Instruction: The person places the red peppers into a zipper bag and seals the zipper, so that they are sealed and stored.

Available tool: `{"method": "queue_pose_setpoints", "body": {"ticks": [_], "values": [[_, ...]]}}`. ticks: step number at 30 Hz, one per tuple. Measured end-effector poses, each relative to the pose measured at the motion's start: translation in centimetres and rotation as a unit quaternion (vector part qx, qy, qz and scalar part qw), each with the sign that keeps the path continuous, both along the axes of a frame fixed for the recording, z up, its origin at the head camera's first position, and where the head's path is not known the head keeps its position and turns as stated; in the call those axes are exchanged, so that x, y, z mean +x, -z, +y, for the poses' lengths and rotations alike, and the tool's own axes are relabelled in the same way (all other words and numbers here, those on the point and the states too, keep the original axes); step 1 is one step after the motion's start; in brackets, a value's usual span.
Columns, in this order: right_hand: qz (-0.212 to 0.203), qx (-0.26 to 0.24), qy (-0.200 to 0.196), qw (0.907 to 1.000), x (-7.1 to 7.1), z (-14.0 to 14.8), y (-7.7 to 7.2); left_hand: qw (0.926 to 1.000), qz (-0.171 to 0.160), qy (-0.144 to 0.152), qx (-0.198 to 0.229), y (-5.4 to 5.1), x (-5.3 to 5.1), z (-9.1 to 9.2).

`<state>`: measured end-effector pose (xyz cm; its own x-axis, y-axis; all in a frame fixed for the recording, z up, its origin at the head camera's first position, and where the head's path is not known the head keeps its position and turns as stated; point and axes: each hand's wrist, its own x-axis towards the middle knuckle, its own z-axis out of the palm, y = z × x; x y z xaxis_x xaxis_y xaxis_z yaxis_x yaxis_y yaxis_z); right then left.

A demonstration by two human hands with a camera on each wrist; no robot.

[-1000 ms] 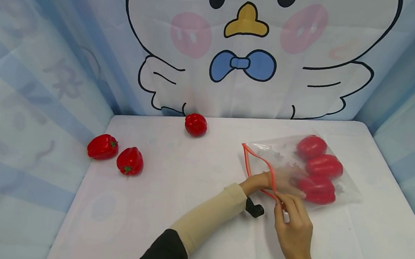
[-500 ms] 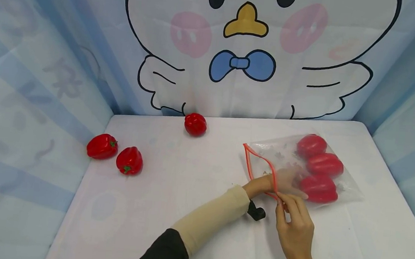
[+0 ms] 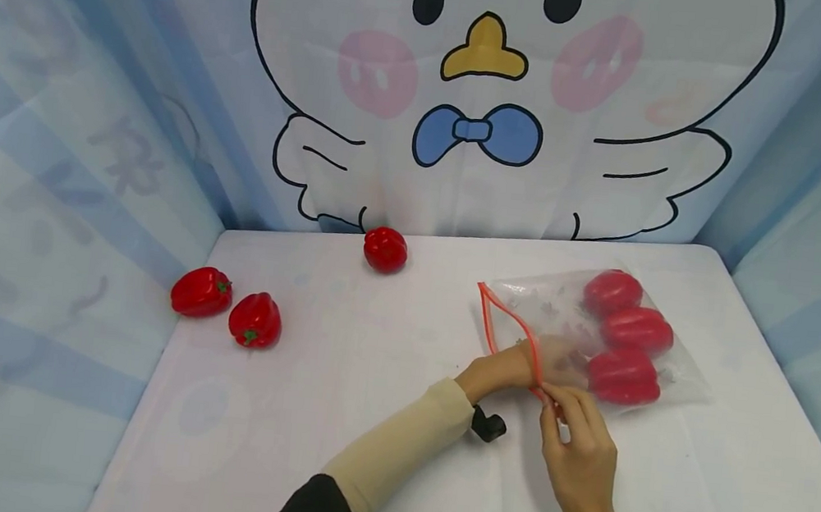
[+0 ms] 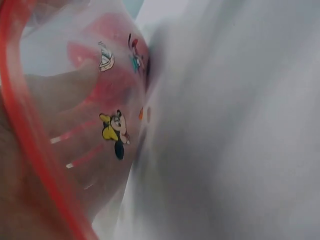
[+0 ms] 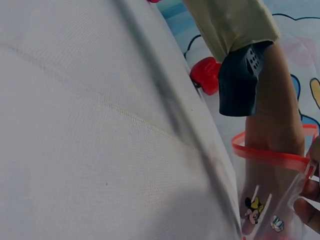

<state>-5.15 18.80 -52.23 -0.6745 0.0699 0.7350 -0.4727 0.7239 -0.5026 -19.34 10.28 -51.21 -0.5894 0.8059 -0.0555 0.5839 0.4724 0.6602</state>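
My left hand (image 3: 519, 365) reaches through the red-rimmed mouth of a clear zip bag (image 3: 541, 300). Inside lie three red bell peppers, blurred by the plastic: the lower one (image 3: 624, 377) is closest to my fingers, with the middle one (image 3: 638, 330) and the upper one (image 3: 612, 292) beyond it. Seen through the film, the left fingers look loosely extended and close to the lower pepper; whether they touch it is unclear. My right hand (image 3: 580, 454) pinches the near corner of the bag's red rim (image 5: 270, 156) between thumb and fingers.
Three more red bell peppers lie on the white table (image 3: 341, 365): one at the back edge (image 3: 385, 249), two at the left, one (image 3: 202, 292) beside the other (image 3: 255, 320). A black wrist-camera mount (image 3: 488, 425) hangs under my left wrist. Patterned curtains (image 3: 62, 255) border the table.
The lower pepper slid slightly right inside the bag at first. Since then my left hand has drawn back a little toward the bag's mouth. My right hand keeps its pinch on the rim.
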Motion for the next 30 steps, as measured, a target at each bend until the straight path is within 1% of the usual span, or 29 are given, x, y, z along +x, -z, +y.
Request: {"method": "queue_pose_setpoints", "body": {"ticks": [2, 4, 5, 7, 9, 10, 13, 14, 16, 17, 20, 22, 24, 26, 30], "values": [[0.002, -0.002, 0.001, 1.0, 0.0, 0.0, 0.0, 0.9997, 0.021, -0.006, -0.002, -0.1, 0.4, -1.0], [0.001, -0.002, 0.002, 1.0, 0.0, 0.0, 0.0, 0.9985, 0.053, -0.014, -0.009, -0.2, 0.9, -2.0], [0.0, -0.001, 0.002, 1.0, 0.0, 0.0, 0.0, 0.9977, 0.063, -0.018, -0.014, -0.3, 1.0, -2.3], [-0.001, -0.002, 0.002, 1.0, 0.0, 0.0, 0.0, 0.9952, 0.092, -0.024, -0.023, -0.3, 1.3, -3.0], [-0.002, -0.002, 0.001, 1.0, 0.0, 0.0, 0.0, 0.9929, 0.111, -0.029, -0.031, -0.4, 1.6, -3.5], [-0.001, -0.003, 0.002, 1.0, 0.0, 0.0, 0.0, 0.991, 0.126, -0.028, -0.035, -0.4, 1.6, -3.7], [0.0, -0.004, 0.002, 1.0, 0.1, 0.0, 0.0, 0.9785, 0.196, -0.026, -0.058, -0.4, 1.9, -4.3], [0.0, -0.005, 0.001, 1.0, 0.1, 0.0, 0.1, 0.9723, 0.221, -0.027, -0.071, -0.5, 2.0, -4.6], [0.0, -0.005, 0.001, 1.0, 0.1, 0.0, 0.1, 0.9574, 0.27, -0.028, -0.098, -0.8, 2.2, -5.0], [-0.001, -0.005, 0.001, 1.0, 0.1, 0.0, 0.1, 0.9511, 0.286, -0.032, -0.112, -0.9, 2.3, -5.2], [0.0, -0.005, 0.001, 1.0, 0.0, 0.0, 0.1, 0.9383, 0.314, -0.038, -0.139, -1.4, 2.6, -5.9], [-0.001, -0.004, 0.0, 1.0, 0.0, 0.0, 0.1, 0.9328, 0.326, -0.041, -0.147, -1.5, 2.7, -6.3], [-0.001, -0.005, 0.001, 1.0, 0.0, 0.0, 0.1, 0.9294, 0.336, -0.043, -0.147, -1.5, 2.7, -6.7], [-0.002, -0.006, 0.002, 1.0, 0.0, -0.1, 0.1, 0.9274, 0.345, -0.042, -0.138, -1.5, 2.6, -7.1], [-0.003, -0.006, 0.002, 1.0, 0.0, -0.1, 0.2, 0.9233, 0.367, -0.035, -0.109, -1.4, 2.2, -8.2]]}}
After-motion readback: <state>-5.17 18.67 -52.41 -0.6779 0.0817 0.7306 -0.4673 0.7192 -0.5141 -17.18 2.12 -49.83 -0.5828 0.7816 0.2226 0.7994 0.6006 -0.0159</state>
